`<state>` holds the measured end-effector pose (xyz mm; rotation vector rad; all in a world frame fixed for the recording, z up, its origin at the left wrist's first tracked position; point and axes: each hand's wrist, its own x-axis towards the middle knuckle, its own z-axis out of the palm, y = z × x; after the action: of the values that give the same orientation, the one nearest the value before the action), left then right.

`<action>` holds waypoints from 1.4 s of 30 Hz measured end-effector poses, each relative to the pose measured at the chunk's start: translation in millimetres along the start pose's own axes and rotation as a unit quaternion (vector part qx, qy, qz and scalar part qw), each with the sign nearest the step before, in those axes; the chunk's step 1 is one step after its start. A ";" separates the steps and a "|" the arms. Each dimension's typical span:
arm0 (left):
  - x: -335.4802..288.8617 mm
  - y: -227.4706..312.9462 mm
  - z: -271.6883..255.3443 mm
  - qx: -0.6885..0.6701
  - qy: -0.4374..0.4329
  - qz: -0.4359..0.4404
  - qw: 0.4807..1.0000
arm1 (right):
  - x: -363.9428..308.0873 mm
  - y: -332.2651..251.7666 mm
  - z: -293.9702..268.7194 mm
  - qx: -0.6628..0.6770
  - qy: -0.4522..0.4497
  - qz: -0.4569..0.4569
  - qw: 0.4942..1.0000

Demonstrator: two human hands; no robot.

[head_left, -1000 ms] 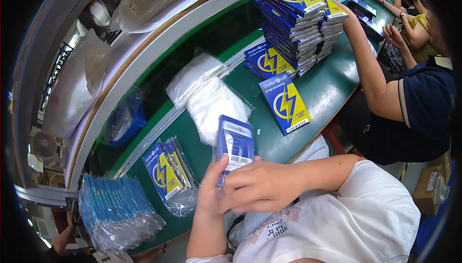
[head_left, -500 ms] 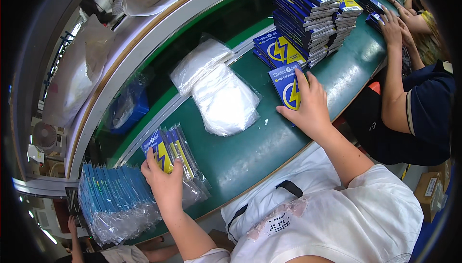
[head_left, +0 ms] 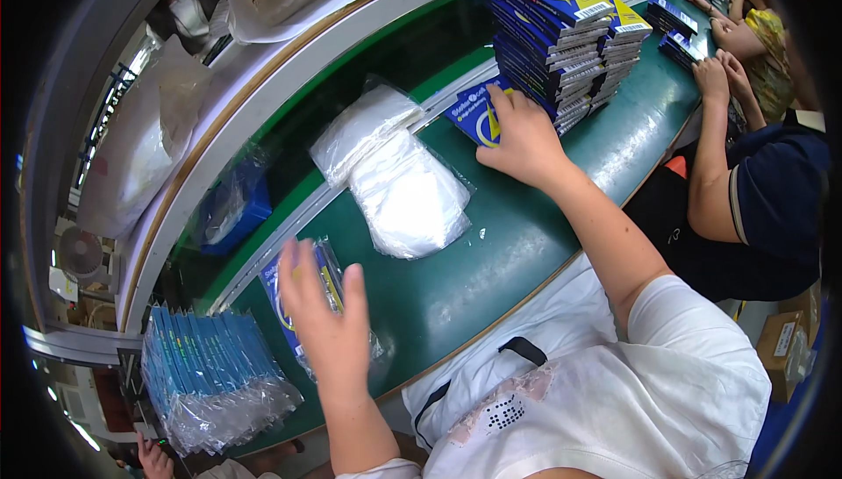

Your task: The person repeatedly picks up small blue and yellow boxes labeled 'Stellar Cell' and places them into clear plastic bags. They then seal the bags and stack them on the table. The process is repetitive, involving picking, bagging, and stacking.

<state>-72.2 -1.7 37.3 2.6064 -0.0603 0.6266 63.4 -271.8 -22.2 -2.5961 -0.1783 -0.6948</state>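
Fingers (head_left: 504, 106) of the right hand (head_left: 524, 141) lie spread and flat on a blue box (head_left: 474, 115) beside the tall stack of boxes (head_left: 561, 32), pressing rather than gripping. Left hand (head_left: 329, 330) hovers open, holding nothing, over a clear bag of blue packs (head_left: 294, 290) lying on the green desk (head_left: 491, 260).

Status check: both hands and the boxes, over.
Left hand open over bagged blue boxes. Right hand flat on loose blue box beside tall stack. White bags between.
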 end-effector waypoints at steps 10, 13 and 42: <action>25.7 -0.3 56.9 0.038 -0.131 0.173 0.975 | -39.2 -14.5 -33.5 0.219 0.057 -0.021 0.974; 27.2 2.1 56.6 -0.017 -0.116 0.142 0.983 | -51.9 -22.3 -40.4 0.391 0.045 0.059 0.917; 18.4 8.3 52.6 -0.186 -0.046 0.011 0.981 | -68.4 -63.8 -8.3 0.684 -0.228 0.234 0.652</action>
<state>-34.8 -31.2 7.2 2.2715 -0.2137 0.4517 -14.3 -219.2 -25.5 -1.1307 -0.0962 0.3103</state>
